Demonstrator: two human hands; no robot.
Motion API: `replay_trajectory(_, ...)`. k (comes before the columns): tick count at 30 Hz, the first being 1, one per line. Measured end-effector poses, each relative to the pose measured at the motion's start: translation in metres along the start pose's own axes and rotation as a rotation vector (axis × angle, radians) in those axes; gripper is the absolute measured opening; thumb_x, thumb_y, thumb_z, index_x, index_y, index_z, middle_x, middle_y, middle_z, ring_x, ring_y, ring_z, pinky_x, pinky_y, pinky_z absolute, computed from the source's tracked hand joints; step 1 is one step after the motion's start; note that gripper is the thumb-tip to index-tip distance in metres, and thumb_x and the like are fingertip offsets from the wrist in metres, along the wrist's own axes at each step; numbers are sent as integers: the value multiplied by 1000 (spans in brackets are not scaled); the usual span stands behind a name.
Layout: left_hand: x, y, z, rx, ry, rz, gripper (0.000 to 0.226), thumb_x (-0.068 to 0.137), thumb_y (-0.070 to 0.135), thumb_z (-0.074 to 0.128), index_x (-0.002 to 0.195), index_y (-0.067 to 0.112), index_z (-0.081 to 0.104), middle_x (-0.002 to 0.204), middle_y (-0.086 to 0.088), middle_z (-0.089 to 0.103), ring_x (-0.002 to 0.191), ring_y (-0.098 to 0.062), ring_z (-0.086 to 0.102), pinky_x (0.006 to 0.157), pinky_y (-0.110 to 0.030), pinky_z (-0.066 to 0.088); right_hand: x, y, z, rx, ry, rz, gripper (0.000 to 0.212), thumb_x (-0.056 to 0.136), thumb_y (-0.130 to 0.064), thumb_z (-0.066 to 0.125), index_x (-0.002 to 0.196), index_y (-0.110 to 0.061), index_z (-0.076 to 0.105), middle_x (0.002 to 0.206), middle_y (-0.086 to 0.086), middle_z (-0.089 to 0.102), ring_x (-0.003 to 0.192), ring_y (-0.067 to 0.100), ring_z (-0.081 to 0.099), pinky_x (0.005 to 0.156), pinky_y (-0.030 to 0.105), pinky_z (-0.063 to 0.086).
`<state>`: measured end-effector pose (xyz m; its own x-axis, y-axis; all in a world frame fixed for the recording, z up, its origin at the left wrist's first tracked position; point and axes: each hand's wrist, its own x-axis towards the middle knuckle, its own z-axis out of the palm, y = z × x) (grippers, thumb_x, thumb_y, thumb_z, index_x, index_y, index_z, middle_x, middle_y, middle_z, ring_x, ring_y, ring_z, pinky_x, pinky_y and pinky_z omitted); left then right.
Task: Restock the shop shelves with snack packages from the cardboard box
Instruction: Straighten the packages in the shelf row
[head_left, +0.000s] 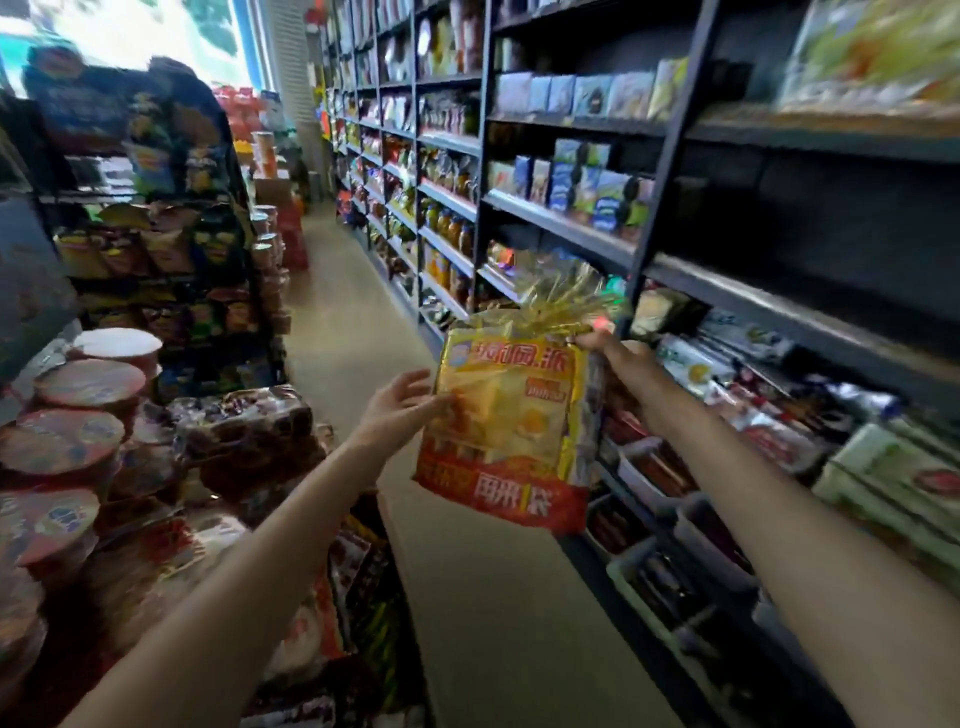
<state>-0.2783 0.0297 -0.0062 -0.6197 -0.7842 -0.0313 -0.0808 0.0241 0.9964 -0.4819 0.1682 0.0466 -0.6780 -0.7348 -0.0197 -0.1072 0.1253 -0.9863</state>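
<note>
A large yellow and red snack bag (511, 415) with a gathered gold top hangs in the aisle in front of me. My right hand (618, 358) grips it at the tied neck, close to the dark shelf unit (779, 306) on the right. My left hand (402, 410) reaches out with fingers spread and touches the bag's left edge. No cardboard box is visible.
The right shelving holds boxed biscuits (587, 182), bottled drinks (452, 228) and lower trays of packaged snacks (675, 467). On the left stand stacked instant noodle bowls (88, 384), wrapped packs (244, 415) and a chip rack (156, 244). The beige floor aisle (353, 322) runs ahead between them.
</note>
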Motion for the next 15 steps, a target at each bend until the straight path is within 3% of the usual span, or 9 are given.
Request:
replay_trajectory(3, -11, 35, 60, 29, -353, -61, 54, 73, 39, 72, 118, 13, 58, 109, -4, 65, 101, -21, 62, 80, -24, 49, -42, 0, -79, 70, 25, 62, 21, 88, -33, 56, 79, -16, 63, 58, -5, 68, 55, 14, 63, 51, 18, 48)
replay_trajectory(5, -24, 60, 103, 48, -548, -105, 57, 71, 42, 65, 117, 10, 57, 100, -5, 65, 93, -18, 62, 77, -25, 51, -75, 3, -130, 155, 75, 91, 23, 92, -32, 49, 83, -15, 62, 58, -6, 67, 49, 7, 62, 45, 15, 47)
replay_trajectory(7, -37, 76, 151, 136, -652, -69, 66, 63, 48, 68, 114, 8, 59, 99, -10, 67, 93, -23, 64, 80, -31, 53, -109, 6, -175, 180, 135, 86, 26, 90, -39, 51, 96, -17, 63, 79, 2, 70, 67, 12, 65, 61, 22, 53)
replay_trajectory(9, -52, 87, 205, 197, -703, 5, 63, 57, 52, 71, 102, 8, 63, 101, -14, 68, 95, -29, 63, 87, -36, 49, -139, 12, -217, 176, 281, 97, 31, 86, -46, 56, 98, -19, 64, 97, 8, 68, 87, 21, 64, 82, 33, 49)
replay_trajectory(11, -71, 98, 259, 197, -732, 64, 50, 63, 49, 73, 91, 8, 64, 88, -10, 68, 83, -24, 61, 76, -29, 47, -176, 16, -262, 146, 456, 78, 35, 84, -49, 59, 104, -20, 66, 104, 6, 68, 96, 21, 63, 88, 37, 47)
replay_trajectory(13, -94, 108, 312, 172, -759, 110, 37, 74, 41, 72, 87, 8, 65, 81, -5, 68, 76, -17, 62, 66, -24, 46, -215, 23, -316, 170, 637, 47, 42, 86, -44, 58, 116, -15, 62, 108, 6, 65, 98, 21, 60, 79, 35, 48)
replay_trajectory(15, -123, 116, 364, 176, -810, 168, 33, 75, 38, 72, 88, 8, 67, 83, -5, 70, 77, -16, 65, 67, -24, 50, -263, 27, -371, 197, 771, 35, 33, 92, -36, 52, 108, -9, 64, 88, 2, 69, 79, 16, 61, 59, 24, 45)
